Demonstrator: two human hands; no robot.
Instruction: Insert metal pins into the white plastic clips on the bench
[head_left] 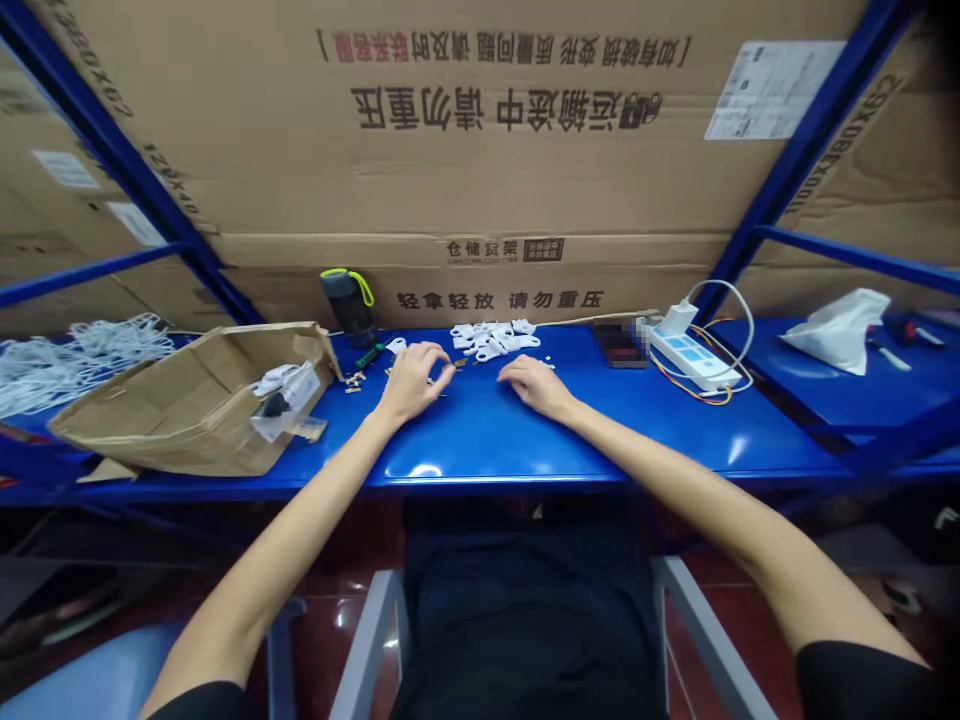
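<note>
Over the blue shelf top (480, 430), my left hand (414, 382) is held with fingers curved and the thumb apart, above a few small brassy parts. No object shows between its fingertips. My right hand (534, 384) rests on the surface to the right, its fingers bent; whether they hold anything is hidden. Between and behind the hands lies a pile of white plastic pieces (495, 340). One more white piece (396, 345) sits just behind my left hand, beside a green-handled tool (369, 358). Small light-coloured parts (354, 382) are scattered left of my left hand.
An open cardboard box (187, 400) stands at left, with white cables (90, 360) behind it. A dark bottle (351, 308) is at the back. At right are a dark box (621, 343), a power strip (694, 358) and a white bag (840, 330). Blue posts flank the shelf.
</note>
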